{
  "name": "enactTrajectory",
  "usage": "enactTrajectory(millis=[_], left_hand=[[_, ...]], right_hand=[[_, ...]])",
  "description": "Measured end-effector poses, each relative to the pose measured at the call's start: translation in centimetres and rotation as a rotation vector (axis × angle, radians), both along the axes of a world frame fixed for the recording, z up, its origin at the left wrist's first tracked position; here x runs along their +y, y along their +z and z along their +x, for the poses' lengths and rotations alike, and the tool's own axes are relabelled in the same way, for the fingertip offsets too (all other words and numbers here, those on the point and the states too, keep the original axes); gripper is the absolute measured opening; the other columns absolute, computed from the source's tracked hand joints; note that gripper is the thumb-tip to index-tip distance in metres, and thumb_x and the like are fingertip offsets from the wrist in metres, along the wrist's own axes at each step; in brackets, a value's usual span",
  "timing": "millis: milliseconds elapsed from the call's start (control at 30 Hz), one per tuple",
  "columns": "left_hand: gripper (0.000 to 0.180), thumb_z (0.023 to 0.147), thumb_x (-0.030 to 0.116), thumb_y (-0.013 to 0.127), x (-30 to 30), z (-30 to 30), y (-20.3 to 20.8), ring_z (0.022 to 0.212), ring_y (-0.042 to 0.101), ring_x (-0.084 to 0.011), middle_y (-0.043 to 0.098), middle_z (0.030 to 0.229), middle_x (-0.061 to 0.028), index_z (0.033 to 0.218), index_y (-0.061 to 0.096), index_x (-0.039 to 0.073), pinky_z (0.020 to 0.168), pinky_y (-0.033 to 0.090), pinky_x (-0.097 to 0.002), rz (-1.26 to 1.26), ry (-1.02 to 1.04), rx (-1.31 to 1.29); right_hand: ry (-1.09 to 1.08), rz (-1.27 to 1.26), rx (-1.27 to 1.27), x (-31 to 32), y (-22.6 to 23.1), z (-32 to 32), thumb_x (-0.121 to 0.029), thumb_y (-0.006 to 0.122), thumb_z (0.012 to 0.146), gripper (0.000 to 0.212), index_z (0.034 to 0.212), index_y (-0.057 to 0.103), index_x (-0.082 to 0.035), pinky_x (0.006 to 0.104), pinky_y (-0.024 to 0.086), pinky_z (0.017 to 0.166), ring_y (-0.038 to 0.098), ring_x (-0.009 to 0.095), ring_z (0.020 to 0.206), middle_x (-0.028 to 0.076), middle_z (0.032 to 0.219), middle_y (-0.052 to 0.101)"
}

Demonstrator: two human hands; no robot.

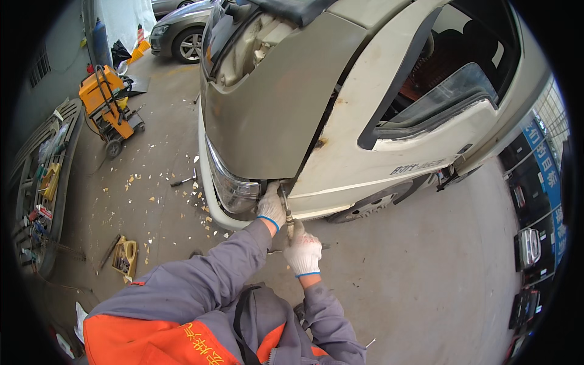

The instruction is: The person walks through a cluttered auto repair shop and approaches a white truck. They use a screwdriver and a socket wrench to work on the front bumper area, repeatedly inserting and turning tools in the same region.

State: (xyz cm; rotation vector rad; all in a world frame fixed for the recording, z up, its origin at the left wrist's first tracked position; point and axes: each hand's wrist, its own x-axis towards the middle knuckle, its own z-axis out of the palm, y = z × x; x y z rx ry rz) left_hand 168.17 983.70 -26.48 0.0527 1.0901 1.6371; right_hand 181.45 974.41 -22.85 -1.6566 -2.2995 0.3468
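Note:
At the front corner of a pale truck cab (340, 134), my left hand (272, 205), in a white knit glove, reaches into the gap beside the headlight (231, 182). Its fingers look curled, and their tips are partly hidden by the grey-brown front panel (274, 115). A slim tool with a metal shaft (286, 204) points up into the same gap; its tip is out of sight. My gloved right hand (303, 250) is closed round the tool's lower end, just below and right of my left hand. The exact kind of tool is not clear.
Paint flakes and a dark-handled tool (184, 180) lie on the floor to the left. Farther left stand an orange wheeled machine (106, 100) and a detached bumper (58, 201) with tools. A yellow container (125, 257) sits nearer; a grey car (182, 36) is behind.

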Motion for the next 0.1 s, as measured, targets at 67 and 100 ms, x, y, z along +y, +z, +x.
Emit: enactTrajectory(millis=[67, 100], left_hand=[[0.029, 0.095, 0.038, 0.065, -0.25, 0.12, -0.13, 0.049, 0.046, -0.0128, 0.050, 0.062, 0.0019, 0.077, 0.057, 0.017, 0.043, 0.038, -0.0297, 0.028, -0.027, 0.052], [0.029, 0.095, 0.038, 0.065, -0.33, 0.20, -0.21, 0.049, 0.046, -0.0128, 0.050, 0.062, 0.0019, 0.077, 0.057, 0.017, 0.043, 0.038, -0.0297, 0.026, -0.021, 0.049]], right_hand=[[-0.028, -0.118, 0.236, 0.38, -1.51, 0.77, -0.026, 0.074, 0.081, 0.060, 0.135, 0.057, -0.006, 0.0454, 0.057, 0.081, 0.073, 0.036, 0.085, 0.016, 0.094, 0.075], [-0.009, -0.131, 0.309, 0.77, -1.86, 1.07, -0.028, 0.076, 0.081, 0.065, 0.138, 0.055, -0.006, 0.0456, 0.057, 0.083, 0.073, 0.035, 0.088, 0.019, 0.097, 0.074]])
